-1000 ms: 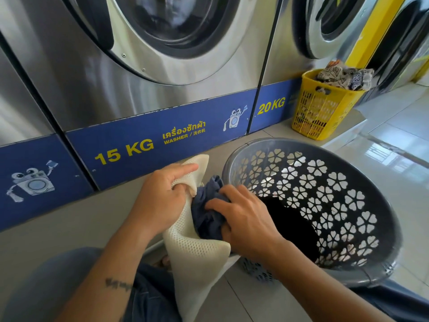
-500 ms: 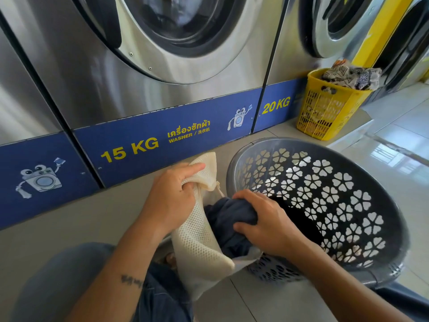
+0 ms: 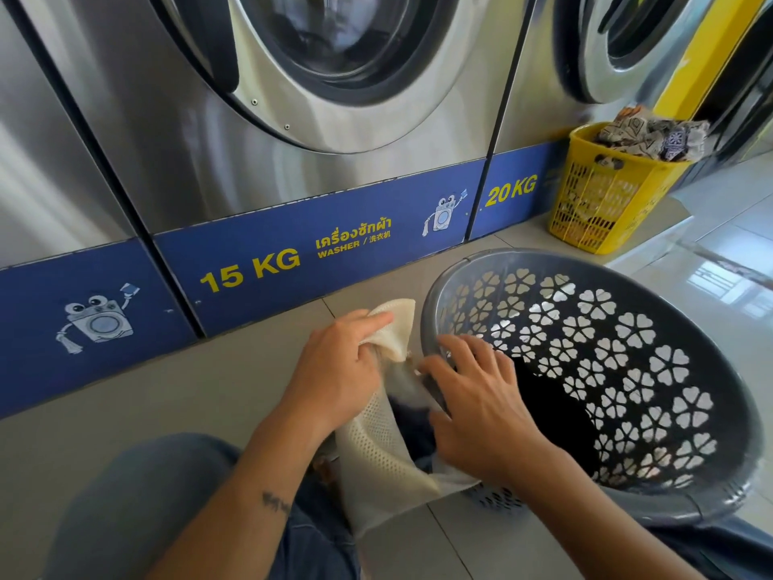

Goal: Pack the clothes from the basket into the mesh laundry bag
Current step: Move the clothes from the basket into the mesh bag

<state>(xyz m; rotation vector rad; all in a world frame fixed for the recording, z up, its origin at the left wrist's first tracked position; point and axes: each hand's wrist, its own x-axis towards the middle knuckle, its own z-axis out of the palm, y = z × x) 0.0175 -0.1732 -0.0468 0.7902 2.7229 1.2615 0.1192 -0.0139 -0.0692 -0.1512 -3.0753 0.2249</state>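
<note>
A cream mesh laundry bag (image 3: 378, 454) hangs open between my knees, and my left hand (image 3: 334, 370) grips its upper rim. A dark navy garment (image 3: 412, 424) sits inside the bag's mouth. My right hand (image 3: 477, 408) hovers over the opening with fingers spread, holding nothing, its fingertips near the bag's far edge. To the right the grey round basket (image 3: 627, 328) with flower-shaped holes is tipped toward me. A dark garment (image 3: 552, 416) lies in its bottom.
Steel washing machines (image 3: 293, 119) with a blue base strip fill the back. A yellow basket (image 3: 602, 203) full of patterned cloth stands at the right on the tiled floor. My jeans-clad legs (image 3: 146, 508) are at the bottom.
My right hand pushed the navy garment down into the bag, then let go and opened above it. The left hand kept its grip on the bag's rim.
</note>
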